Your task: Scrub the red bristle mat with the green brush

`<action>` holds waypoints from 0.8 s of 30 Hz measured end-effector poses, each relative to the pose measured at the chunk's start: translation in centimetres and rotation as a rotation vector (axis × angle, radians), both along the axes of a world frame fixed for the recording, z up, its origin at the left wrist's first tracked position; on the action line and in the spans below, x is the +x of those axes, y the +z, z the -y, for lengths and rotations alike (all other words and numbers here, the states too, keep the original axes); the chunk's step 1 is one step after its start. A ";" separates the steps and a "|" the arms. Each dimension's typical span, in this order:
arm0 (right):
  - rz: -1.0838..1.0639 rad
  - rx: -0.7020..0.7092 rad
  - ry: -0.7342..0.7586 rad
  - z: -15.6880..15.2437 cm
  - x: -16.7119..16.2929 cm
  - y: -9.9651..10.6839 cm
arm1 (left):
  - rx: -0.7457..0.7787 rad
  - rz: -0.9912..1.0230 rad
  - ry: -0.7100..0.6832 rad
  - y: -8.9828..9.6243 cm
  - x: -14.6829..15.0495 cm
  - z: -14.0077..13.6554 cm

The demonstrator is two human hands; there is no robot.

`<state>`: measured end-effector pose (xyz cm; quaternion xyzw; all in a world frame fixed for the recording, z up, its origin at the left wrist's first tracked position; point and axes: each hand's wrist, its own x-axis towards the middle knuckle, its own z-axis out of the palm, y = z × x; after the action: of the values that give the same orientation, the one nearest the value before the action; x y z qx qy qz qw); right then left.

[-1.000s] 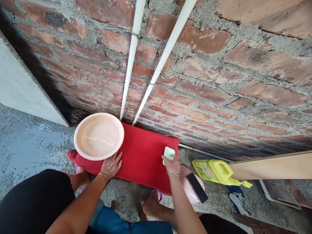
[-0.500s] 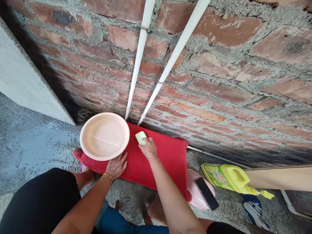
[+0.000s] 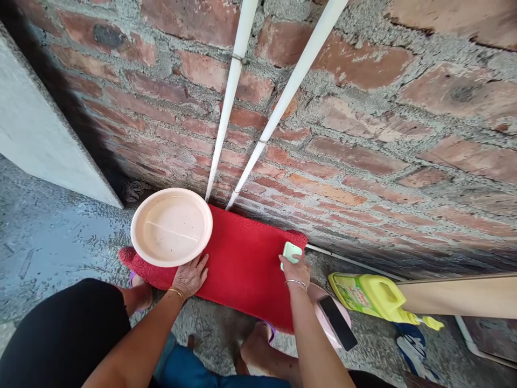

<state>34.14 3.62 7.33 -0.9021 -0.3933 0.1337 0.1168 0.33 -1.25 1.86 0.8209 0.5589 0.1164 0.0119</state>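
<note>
A red, plush-looking mat [image 3: 246,264] is spread out in front of me. My left hand [image 3: 191,276] lies flat on its near edge, fingers stretched out, just below a pale pink basin [image 3: 174,229] that rests on the mat's left part. Near the mat's right end, my right hand [image 3: 298,269] grips a pale green, palm-sized block [image 3: 291,252] against the red surface. Whether the block is soap or a scrubbing brush I cannot tell; its underside is hidden.
Right of the mat, a black phone [image 3: 338,323] lies on a pink rounded thing [image 3: 329,328]. A yellow detergent bottle [image 3: 369,296] lies beside a wooden board [image 3: 460,295]. White pipes [image 3: 258,145] run down the brick wall [image 3: 355,129]. Wet floor [image 3: 72,231] shows at left.
My right hand has slid the pale green block rightward across the mat, from beside the basin to the right end. My left hand and the basin have stayed in place.
</note>
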 end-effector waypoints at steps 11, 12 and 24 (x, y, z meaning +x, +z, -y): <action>-0.133 0.020 0.645 -6.8 -19.0 -0.4 | 0.017 -0.016 -0.004 -0.4 0.0 -0.1; -0.129 0.009 0.674 -7.2 -19.3 -0.4 | 0.013 -0.017 -0.003 -0.4 0.0 -0.1; -0.011 -0.100 0.161 -4.3 -0.4 0.9 | -0.010 -0.002 0.001 -0.1 0.0 0.0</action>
<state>33.74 7.89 8.24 -0.8715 -0.4568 0.1671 0.0629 0.30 -1.26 1.77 0.8208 0.5598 0.1130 0.0156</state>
